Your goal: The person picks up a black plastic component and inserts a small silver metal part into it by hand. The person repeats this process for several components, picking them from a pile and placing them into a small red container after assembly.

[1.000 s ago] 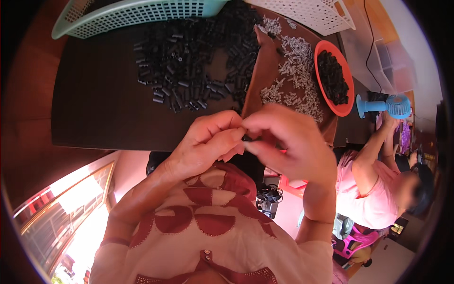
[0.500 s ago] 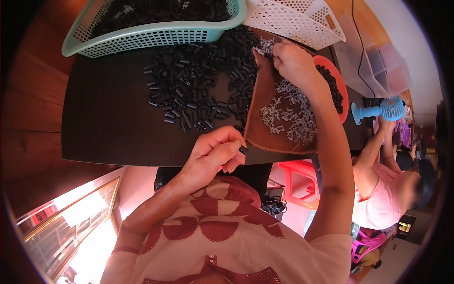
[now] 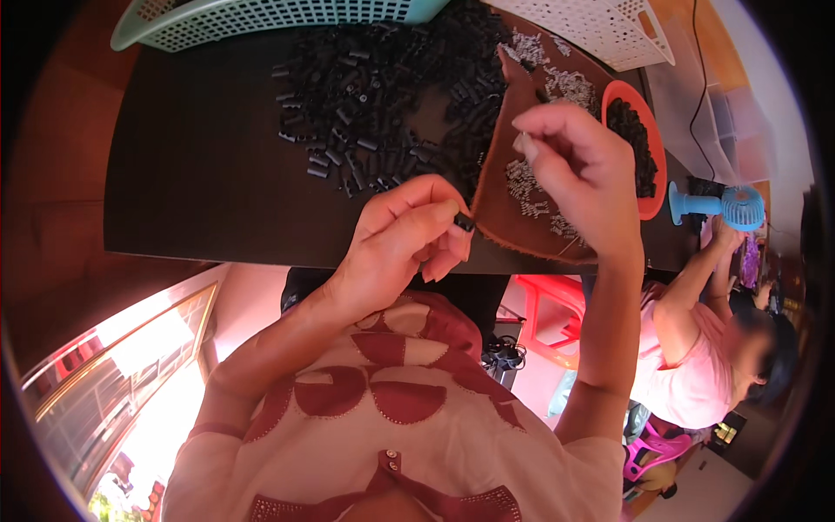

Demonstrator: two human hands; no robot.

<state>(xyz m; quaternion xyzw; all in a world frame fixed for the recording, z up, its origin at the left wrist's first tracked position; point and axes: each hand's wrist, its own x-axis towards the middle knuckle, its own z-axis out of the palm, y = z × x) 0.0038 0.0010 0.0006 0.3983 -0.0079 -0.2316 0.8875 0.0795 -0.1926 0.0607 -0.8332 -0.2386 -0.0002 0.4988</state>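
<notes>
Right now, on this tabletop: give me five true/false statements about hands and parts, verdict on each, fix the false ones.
1. Silvery pieces lie on the brown cloth, left of the red bowl. True.
2. The red bowl is filled with silvery pieces. False: it holds dark pieces.
3. The left hand pinches a small black piece, apart from the right hand. True.
4. The right hand is inside the red bowl. False: it hovers over the brown cloth.
5. A blue fan is right of the red bowl. True.

There are one held black piece (image 3: 464, 223), two baskets (image 3: 287, 33), one orange bowl (image 3: 651, 208), one cloth (image 3: 501, 198), one fan (image 3: 743, 208).
</notes>
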